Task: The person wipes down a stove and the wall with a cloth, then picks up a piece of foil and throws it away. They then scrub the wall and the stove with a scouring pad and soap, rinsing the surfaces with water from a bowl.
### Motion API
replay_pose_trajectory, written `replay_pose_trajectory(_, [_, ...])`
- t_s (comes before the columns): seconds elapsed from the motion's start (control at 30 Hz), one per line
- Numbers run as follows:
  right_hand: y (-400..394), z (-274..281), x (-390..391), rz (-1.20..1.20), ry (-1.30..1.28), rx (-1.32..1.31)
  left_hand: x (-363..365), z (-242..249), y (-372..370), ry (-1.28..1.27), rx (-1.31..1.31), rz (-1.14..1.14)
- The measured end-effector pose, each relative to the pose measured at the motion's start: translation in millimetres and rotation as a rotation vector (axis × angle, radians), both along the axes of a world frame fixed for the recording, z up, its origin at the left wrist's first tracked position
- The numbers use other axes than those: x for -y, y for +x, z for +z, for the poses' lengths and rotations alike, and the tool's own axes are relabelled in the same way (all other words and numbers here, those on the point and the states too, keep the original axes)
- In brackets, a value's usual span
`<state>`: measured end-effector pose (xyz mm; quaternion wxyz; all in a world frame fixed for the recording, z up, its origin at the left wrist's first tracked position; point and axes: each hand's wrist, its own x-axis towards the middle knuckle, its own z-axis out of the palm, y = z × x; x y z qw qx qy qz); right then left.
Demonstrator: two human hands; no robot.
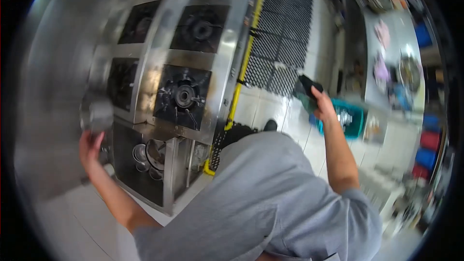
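At the left, my left hand [92,150] is closed on the lower edge of a blurred metal container [96,114], beside the steel stove [157,43]. My right hand [323,102] is out to the right, its fingers wrapped round a dark object [309,88] that is smeared by motion; what it is cannot be told. Right of the stove's front edge, that dark object hangs over the tiled floor. Below my left hand's container, several metal pots [155,153] stand in an open steel compartment [145,183].
Gas burners [184,95] fill the stove top. A yellow pipe [236,99] runs along its front. Black perforated mats [280,34] lie on the floor. A teal basket [356,122] stands right of my right hand, near a steel counter [398,31] holding a metal bowl [410,73] and pink cloths.
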<state>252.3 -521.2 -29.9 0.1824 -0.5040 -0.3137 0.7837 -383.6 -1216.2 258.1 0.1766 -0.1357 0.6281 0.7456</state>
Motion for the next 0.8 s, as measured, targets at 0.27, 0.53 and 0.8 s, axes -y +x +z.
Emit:
replay_pose_trajectory(0.27, [-60.1, -65.4, -78.8, 0.016, -0.09, -0.104, -323.4, -70.1, 25.8, -0.034, 0.045, -0.156])
replay_pose_trajectory(0.53, [-63.1, -89.9, -191.0, 0.014, -0.132, 0.189, -620.8, -235.3, -48.3, 0.03, 0.104, -0.122])
replay_pose_trajectory(0.8, [-171.6, -12.7, -332.0, 0.083, 0.249, 0.32, -825.7, -314.1, -100.7, 0.013, 0.145, 0.177])
